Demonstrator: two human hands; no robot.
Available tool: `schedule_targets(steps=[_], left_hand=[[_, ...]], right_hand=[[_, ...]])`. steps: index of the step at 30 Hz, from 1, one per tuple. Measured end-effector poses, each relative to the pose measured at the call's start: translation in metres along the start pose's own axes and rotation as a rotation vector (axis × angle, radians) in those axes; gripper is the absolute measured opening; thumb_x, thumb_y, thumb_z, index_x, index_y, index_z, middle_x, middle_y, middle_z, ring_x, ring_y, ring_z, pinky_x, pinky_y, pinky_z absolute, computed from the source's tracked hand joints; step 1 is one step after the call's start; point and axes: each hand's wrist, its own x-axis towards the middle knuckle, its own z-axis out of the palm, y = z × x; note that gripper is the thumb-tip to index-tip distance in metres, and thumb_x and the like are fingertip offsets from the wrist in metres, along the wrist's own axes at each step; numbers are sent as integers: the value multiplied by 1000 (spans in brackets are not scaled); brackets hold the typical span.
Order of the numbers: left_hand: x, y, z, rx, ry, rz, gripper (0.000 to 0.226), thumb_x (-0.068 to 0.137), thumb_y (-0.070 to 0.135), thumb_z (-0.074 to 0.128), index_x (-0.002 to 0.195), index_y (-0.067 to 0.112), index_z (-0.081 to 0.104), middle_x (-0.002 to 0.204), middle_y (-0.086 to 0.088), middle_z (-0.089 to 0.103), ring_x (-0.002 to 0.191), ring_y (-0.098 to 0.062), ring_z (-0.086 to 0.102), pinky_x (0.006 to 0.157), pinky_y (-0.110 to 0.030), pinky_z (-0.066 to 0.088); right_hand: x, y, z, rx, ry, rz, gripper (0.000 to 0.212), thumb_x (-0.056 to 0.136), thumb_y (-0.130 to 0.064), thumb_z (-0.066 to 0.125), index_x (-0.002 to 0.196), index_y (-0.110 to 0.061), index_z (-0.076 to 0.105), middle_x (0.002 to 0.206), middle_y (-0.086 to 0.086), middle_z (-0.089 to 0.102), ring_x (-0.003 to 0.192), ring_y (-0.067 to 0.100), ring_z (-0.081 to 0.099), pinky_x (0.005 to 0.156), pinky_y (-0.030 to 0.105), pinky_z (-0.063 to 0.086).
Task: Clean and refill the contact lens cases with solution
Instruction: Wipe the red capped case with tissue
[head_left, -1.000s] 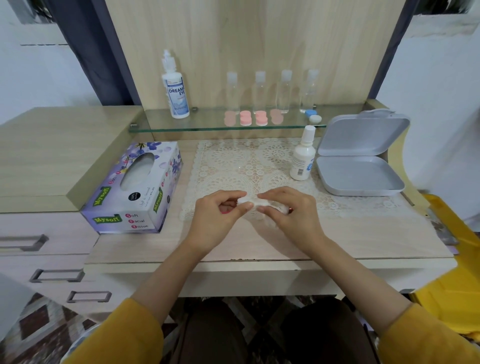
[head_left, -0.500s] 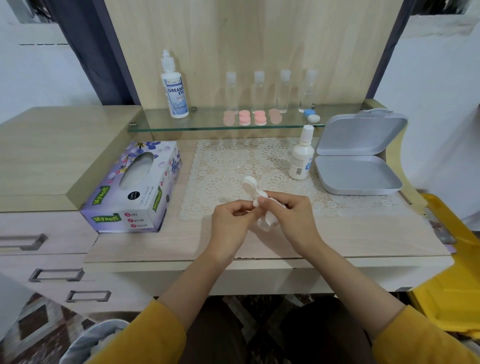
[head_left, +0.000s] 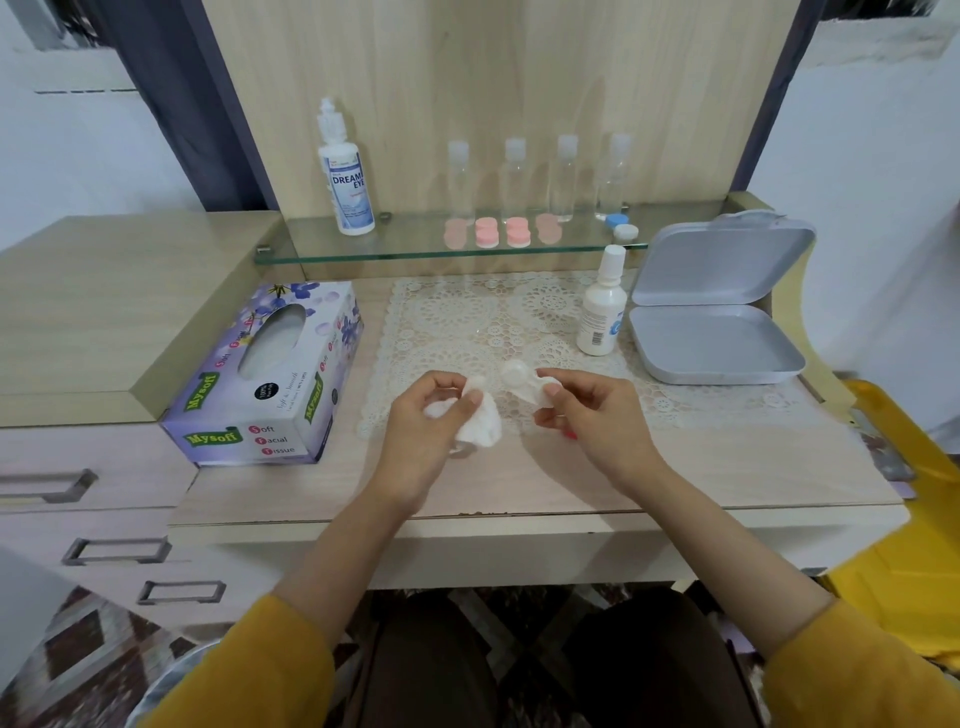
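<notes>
Pinching crumpled white tissue (head_left: 480, 415) left hand (head_left: 426, 431); right hand (head_left: 597, 415) grips translucent lens case (head_left: 524, 379).

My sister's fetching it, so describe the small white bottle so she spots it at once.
Start at the grey hinged box lying open on the right of the desk. Just left of it, on the lace mat, stands the small white bottle. The taller Dream Eye bottle stands up on the glass shelf instead.

Lens case (head_left: 515, 373) partly hidden by right fingers (head_left: 577, 383); small bottle (head_left: 600, 312) label unreadable; drawers (head_left: 111, 512) cut off left.
</notes>
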Motion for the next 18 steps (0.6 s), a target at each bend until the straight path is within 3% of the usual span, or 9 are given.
schedule_targets(steps=[4, 8, 12, 15, 18], left_hand=[[4, 10, -7, 51, -62, 42, 7, 76, 10, 70, 80, 15, 70, 73, 10, 67, 68, -6, 60, 57, -25, 50], [7, 14, -6, 154, -97, 65, 28, 70, 6, 75, 95, 18, 69, 78, 3, 63, 69, -5, 60, 56, -18, 50], [9, 15, -6, 173, -153, -12, 29, 70, 8, 76, 96, 20, 70, 97, -1, 68, 84, -15, 66, 70, -29, 56], [8, 16, -5, 169, -154, -32, 20, 69, 7, 76, 88, 13, 73, 87, -5, 72, 74, -18, 67, 62, -33, 56], [8, 15, -4, 163, -123, -18, 10, 70, 8, 75, 77, 13, 73, 73, 1, 71, 66, -12, 65, 55, -23, 52]], right_hand=[[2, 0, -3, -115, -59, -37, 15, 89, -4, 56, 101, -8, 64, 70, 11, 63, 64, 25, 66, 60, 19, 50], [0, -3, -2, -87, -104, -92, 15, 87, -1, 58, 82, -14, 62, 64, 13, 61, 60, 28, 64, 67, 39, 57], [-3, -4, -1, -76, -131, -117, 19, 86, 0, 59, 80, -17, 64, 64, 14, 62, 57, 24, 63, 68, 43, 57], [-2, -4, -1, -74, -130, -127, 21, 86, 1, 59, 78, -18, 64, 64, 15, 62, 55, 25, 62, 68, 45, 57], [-2, -5, -1, -75, -130, -144, 22, 86, 1, 59, 78, -18, 65, 65, 18, 62, 55, 24, 62, 66, 42, 57]])
